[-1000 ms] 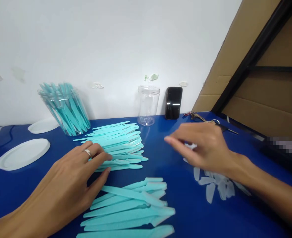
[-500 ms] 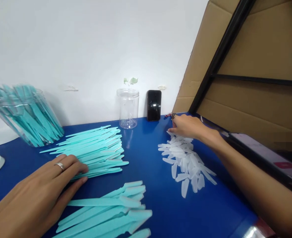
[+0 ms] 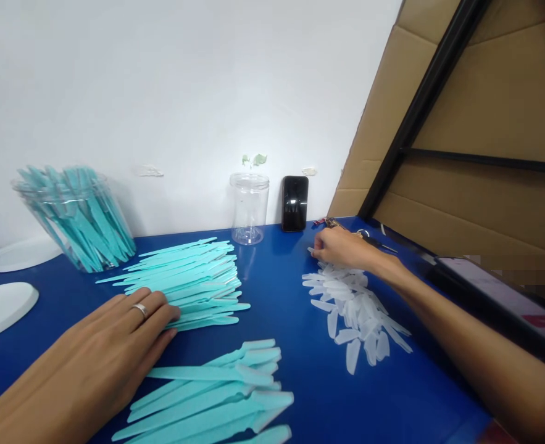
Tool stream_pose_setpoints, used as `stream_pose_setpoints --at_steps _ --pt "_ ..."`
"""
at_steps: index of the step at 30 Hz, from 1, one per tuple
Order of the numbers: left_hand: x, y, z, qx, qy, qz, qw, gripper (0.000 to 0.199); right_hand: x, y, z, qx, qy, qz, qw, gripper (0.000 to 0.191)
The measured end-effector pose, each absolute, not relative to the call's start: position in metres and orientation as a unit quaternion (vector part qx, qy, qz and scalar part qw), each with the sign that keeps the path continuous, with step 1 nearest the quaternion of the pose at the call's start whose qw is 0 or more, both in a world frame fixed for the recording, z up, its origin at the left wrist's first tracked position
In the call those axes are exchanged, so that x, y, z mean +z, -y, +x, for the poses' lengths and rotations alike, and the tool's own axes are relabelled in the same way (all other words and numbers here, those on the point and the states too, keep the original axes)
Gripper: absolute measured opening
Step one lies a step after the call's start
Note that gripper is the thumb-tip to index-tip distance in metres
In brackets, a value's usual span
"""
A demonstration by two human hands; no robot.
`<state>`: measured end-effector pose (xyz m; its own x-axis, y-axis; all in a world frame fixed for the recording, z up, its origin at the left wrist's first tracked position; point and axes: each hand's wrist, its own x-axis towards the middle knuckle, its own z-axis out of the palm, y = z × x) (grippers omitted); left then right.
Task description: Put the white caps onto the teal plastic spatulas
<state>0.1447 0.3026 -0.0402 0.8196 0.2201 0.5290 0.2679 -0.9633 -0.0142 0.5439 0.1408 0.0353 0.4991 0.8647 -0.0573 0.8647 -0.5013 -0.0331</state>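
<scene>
Resting the left hand (image 3: pixel 100 348) on the near edge of the far row of turquoise sticks (image 3: pixel 198 277), with fingers curled down — not showing from here whether grasping any or only leaning on them, so not calling that grip either way. Pinching with the right hand (image 3: pixel 341 248) at the far end of the loose pile of translucent white pieces (image 3: pixel 350 299), apparently holding one white piece (image 3: pixel 310 251), judging by a pale tip poking out past the fingertips. Seeing that whole pile lying on the blue worktop (image 3: pixel 276 296), right of both turquoise groups.

For doing this bit well: going for one piece at a time, catching it by the thin edge and lifting rather than raking — probably dragging neighbours along otherwise. Watching the right forearm too, hanging just beside the pile and maybe risking a brush against loose pieces. Pressing only lightly with the left, likely avoiding fanning out that row or nudging the near bunch of sticks (image 3: pixel 216 391).
</scene>
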Motion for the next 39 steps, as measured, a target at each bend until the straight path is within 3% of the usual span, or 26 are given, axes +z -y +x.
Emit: stream_pose_setpoints --at_steps 3,8,11,14,18,25,31,39 --pt "-0.037 -0.302 0.146 -0.209 0.098 -0.963 0.138 0.041 0.030 -0.142 0.545 0.039 0.507 -0.861 0.018 0.023" --pt "-0.022 -0.297 0.157 -0.265 0.069 -0.950 0.149 0.041 0.026 -0.147 0.546 0.032 0.521 -0.851 0.063 0.019" --pt "-0.016 -0.292 0.161 -0.332 0.087 -0.934 0.100 0.030 0.032 -0.147 0.535 0.028 0.533 -0.839 0.106 0.021" --pt "-0.014 -0.284 0.160 -0.321 0.127 -0.938 -0.009 0.020 0.039 -0.143 0.511 0.044 0.557 -0.816 0.148 0.021" --pt "-0.014 -0.270 0.158 -0.277 0.153 -0.941 -0.122 0.027 0.035 -0.134 0.473 0.161 0.613 -0.739 0.229 0.021" --pt "-0.019 -0.250 0.152 -0.252 0.193 -0.938 -0.135 0.027 0.018 -0.128 0.444 0.273 0.628 -0.682 0.255 0.020" --pt "-0.023 -0.243 0.148 -0.237 0.161 -0.948 -0.140 0.029 0.029 -0.122 0.430 0.391 0.529 -0.618 0.429 0.024" --pt "-0.023 -0.243 0.149 -0.236 0.171 -0.946 -0.144 0.031 0.026 -0.120 0.424 0.532 0.421 -0.514 0.525 0.014"
